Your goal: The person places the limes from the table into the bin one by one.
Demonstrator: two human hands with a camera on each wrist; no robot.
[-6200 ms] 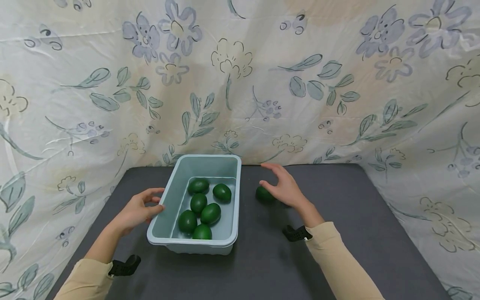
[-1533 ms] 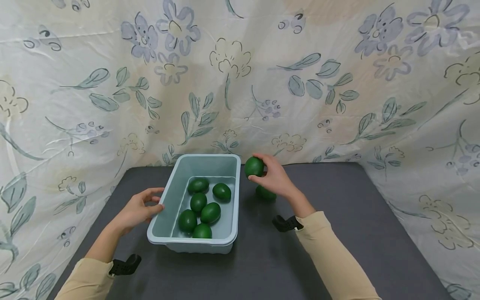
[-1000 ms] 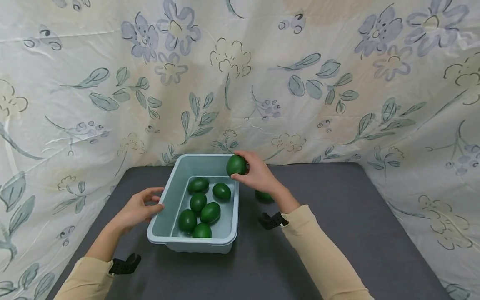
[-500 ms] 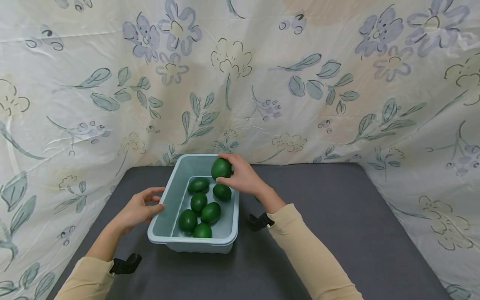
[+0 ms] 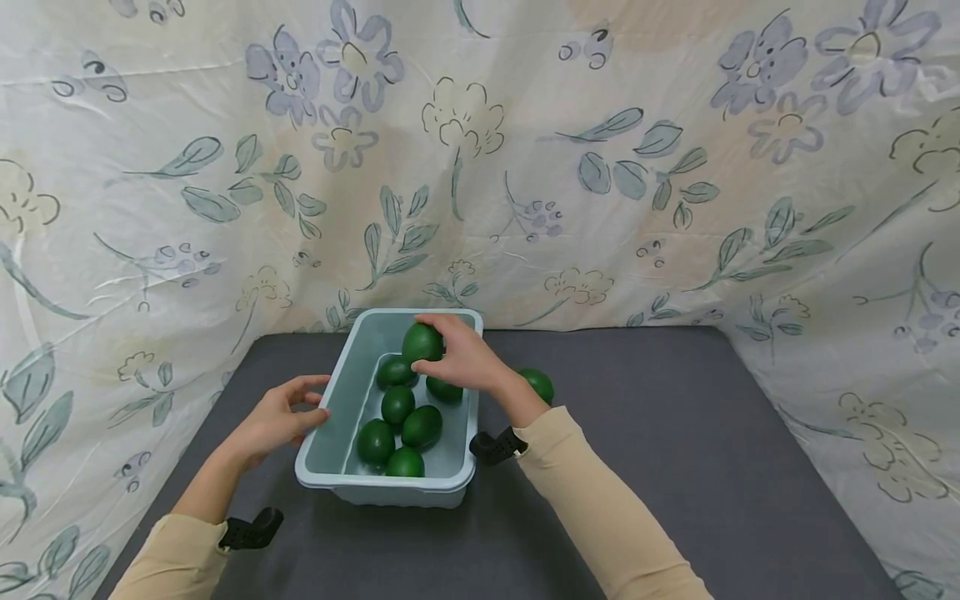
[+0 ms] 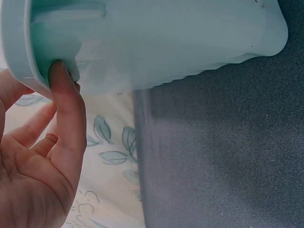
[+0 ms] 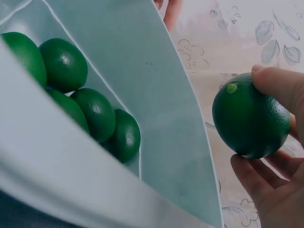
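Note:
A light blue plastic bin [image 5: 382, 482] stands on the grey table, left of centre in the head view. Several glossy dark green avocados [image 5: 422, 427] lie on its floor. At the bin's left rim, my left hand [image 5: 273, 421] grips the edge between thumb and fingers; the left wrist view shows the thumb [image 6: 70, 111] against the rim's underside. My right hand [image 5: 467, 357] holds another avocado [image 5: 422, 342] over the back part of the bin. Thumb and fingertips pinch it in the right wrist view, where its pale stem spot [image 7: 232, 88] shows. The hand partly covers an avocado below.
One more avocado [image 5: 537, 385] lies on the grey table [image 5: 675, 467] right of the bin, partly behind my right forearm. A floral curtain [image 5: 525, 167] hangs behind and along both sides of the table.
My right hand has picked up an avocado from the table and carried it left over the rim to above the bin. The left hand stays on the rim.

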